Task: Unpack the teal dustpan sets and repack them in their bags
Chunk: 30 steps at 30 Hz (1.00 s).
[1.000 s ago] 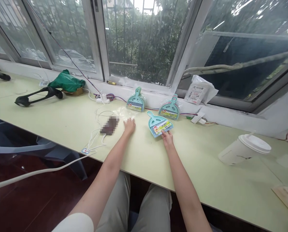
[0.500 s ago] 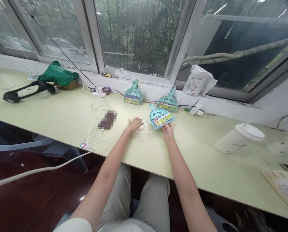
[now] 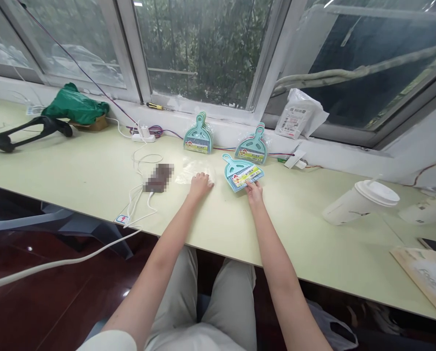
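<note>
My right hand grips the lower edge of a teal dustpan-and-brush set with a colourful label, tilted just above the table. My left hand rests on the table at the near edge of a clear plastic bag, its fingers curled against the film. Against the wall stand two wrapped groups of similar sets, one at the left and one at the right, right behind the held set.
On the table a lidded white cup leans at the right, near a paper packet. At the left lie white cables, a blurred dark object, a green bag and a black frame.
The clear bag has moved left, away from the held set, and now lies spread beyond my left hand. My left fingers have curled. My right hand still holds the set.
</note>
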Tool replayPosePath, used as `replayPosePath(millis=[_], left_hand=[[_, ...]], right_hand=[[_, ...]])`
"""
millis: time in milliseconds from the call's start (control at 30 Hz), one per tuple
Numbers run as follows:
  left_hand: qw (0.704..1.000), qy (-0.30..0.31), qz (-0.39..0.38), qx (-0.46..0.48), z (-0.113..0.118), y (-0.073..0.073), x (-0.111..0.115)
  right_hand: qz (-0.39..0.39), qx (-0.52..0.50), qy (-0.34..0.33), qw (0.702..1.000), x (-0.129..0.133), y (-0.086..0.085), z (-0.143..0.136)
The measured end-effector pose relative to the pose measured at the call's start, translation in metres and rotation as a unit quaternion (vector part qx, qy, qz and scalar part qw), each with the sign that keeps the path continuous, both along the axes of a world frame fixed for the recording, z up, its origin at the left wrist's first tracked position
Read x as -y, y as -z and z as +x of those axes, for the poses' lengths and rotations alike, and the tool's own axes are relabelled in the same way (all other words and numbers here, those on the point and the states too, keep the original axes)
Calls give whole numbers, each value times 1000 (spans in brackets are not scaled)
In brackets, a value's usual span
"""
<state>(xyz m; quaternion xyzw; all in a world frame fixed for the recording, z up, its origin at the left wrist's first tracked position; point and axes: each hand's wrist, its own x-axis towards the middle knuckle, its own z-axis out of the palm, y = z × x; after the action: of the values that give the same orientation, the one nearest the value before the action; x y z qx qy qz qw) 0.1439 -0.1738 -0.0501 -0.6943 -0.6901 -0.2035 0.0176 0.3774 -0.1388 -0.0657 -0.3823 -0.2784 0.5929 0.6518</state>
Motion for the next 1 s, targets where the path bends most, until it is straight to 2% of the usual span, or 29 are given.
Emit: replayPosePath(millis=[133, 200, 333, 433, 533, 633, 767, 867, 1000], left_hand=[[995, 85, -41, 32, -4, 6, -1], [992, 102, -41, 60, -8, 9, -4], [996, 34, -11, 87, -16, 16, -9], [997, 18, -20, 75, -19, 22, -9], [998, 11, -14, 61, -20, 23, -9], [998, 4, -4, 57, -19, 22, -9], [998, 19, 12, 63, -14, 18, -9], [996, 52, 32, 66, -8, 16, -6], [986, 142, 57, 65, 0, 12, -2]], right_hand=[[-2, 18, -32, 999, 1, -3, 6], [-8, 27, -61, 998, 2, -6, 11], [-34, 63, -144, 987, 5, -10, 20], [-54, 86, -197, 975, 7, -11, 27], [-65, 95, -195, 974, 6, -12, 33], [-70, 100, -150, 981, 5, -12, 35], [-56, 94, -97, 989, 5, -11, 23], [-41, 92, -117, 988, 9, -11, 9], [-24, 86, -170, 981, 13, -9, -3]])
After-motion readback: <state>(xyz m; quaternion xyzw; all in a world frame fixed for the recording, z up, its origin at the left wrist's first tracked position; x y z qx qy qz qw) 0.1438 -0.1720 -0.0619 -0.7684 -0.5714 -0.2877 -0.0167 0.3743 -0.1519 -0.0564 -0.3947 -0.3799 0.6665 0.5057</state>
